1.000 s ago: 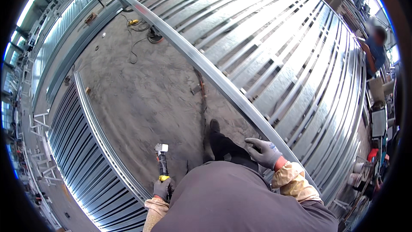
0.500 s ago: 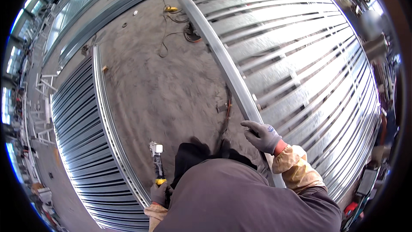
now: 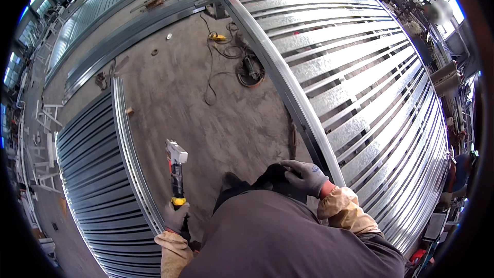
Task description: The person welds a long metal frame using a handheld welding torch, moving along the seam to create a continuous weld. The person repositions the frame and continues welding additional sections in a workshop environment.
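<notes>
In my gloved left hand (image 3: 177,216) is a hand tool (image 3: 177,177) with a silver blocky head, a black shaft and a yellow collar; its exact kind is unclear. The head points away from me over the floor, beside the left slatted panel. My right hand (image 3: 309,178), in a grey glove, hangs open near my dark trouser leg with nothing visible in it. Just to its right runs the pale metal edge beam (image 3: 288,80) of the large galvanized panel (image 3: 360,80); a small gap seems to lie between them.
On my left lies a darker ribbed metal panel (image 3: 98,175) with a perforated edge rail (image 3: 128,149). Ahead on the concrete floor (image 3: 180,92) are a corded power tool (image 3: 250,72), loose cables (image 3: 210,80) and a yellow item (image 3: 217,36). Long metal profiles (image 3: 128,33) lie beyond.
My right hand has come off the edge beam and moved left toward my leg. My left hand has raised the tool forward and slightly left. The view has shifted.
</notes>
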{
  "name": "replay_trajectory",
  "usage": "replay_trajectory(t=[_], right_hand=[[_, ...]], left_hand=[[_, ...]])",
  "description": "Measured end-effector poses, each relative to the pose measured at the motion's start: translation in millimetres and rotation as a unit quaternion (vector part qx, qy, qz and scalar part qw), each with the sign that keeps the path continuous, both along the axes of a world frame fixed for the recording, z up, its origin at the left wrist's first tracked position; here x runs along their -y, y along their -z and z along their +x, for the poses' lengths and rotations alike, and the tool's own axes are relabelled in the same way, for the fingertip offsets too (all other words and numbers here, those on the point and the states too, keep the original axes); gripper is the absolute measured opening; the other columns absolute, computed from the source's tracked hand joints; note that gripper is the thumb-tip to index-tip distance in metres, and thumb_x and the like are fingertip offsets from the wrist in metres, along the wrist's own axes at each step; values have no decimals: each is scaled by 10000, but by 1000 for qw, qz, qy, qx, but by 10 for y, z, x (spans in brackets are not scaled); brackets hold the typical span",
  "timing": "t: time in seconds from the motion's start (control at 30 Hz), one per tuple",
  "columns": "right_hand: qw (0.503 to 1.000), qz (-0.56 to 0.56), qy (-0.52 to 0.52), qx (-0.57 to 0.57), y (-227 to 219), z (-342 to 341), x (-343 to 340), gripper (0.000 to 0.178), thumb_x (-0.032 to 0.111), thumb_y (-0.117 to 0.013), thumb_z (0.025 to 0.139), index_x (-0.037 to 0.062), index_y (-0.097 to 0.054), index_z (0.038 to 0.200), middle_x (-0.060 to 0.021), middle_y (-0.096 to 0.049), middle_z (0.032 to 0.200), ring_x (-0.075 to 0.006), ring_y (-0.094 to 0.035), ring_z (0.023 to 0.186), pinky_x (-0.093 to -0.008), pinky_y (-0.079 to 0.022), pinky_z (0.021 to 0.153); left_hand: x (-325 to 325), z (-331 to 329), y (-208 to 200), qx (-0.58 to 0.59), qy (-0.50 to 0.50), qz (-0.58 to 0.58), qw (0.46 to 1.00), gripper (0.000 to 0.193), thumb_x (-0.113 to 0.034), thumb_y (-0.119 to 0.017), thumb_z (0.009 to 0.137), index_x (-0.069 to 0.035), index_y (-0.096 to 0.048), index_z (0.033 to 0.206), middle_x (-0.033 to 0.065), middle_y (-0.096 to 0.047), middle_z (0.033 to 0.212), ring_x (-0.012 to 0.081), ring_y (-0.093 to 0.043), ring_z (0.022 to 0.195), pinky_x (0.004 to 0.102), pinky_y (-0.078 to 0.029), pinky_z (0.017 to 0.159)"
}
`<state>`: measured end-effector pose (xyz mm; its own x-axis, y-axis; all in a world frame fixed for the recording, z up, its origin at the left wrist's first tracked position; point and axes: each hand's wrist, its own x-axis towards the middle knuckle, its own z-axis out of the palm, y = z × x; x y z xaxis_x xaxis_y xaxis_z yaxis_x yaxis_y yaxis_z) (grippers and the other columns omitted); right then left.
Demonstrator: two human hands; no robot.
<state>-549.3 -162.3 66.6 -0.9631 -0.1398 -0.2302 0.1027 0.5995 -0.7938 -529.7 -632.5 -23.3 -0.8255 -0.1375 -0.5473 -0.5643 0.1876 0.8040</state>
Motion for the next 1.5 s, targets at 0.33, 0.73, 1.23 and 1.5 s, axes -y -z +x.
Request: replay_trajectory(t=[0.33, 0.73, 1.23, 1.5], right_hand=[[999, -28, -31, 21, 414, -2045, 205, 400, 238, -617, 883, 97, -589, 1257, -190, -692, 948, -344, -677, 898, -397, -531, 788], [998, -59, -24, -10, 312, -5105, -279, 435, 232, -626, 882, 49, -568, 1272, -151, -683, 916, -279, -681, 852, -354, -531, 774], [973, -194, -125, -15, 962, -7044, 1028, 584, 250, -737, 702, 81, -581, 1239, -149, -637, 1142, -378, -595, 1063, -430, -467, 908], [969, 92, 47, -223, 1394, -7806, 1496, 281, 201, -745, 662, 154, -648, 923, -65, -652, 941, -315, -611, 933, -421, -448, 809]], left_hand=[[-253, -3093, -1131, -270, -80, -52, 958, 139, -20, -628, 803, -10, -559, 924, 40, -601, 713, 103, -580, 564, 232, -468, 533], [-1516, -6188, -1794, -459, -142, 45, 876, 82, -72, -551, 876, 6, -546, 901, 62, -579, 690, 139, -578, 570, 265, -510, 574], [-2076, -8173, -1319, -295, -106, 336, 888, 196, -195, -625, 927, -26, -551, 994, 77, -607, 747, 187, -603, 574, 369, -546, 611], [-1042, -9067, -591, -145, -35, 456, 877, 151, -104, -646, 907, -91, -543, 1016, 63, -630, 824, 226, -667, 714, 402, -578, 688]])
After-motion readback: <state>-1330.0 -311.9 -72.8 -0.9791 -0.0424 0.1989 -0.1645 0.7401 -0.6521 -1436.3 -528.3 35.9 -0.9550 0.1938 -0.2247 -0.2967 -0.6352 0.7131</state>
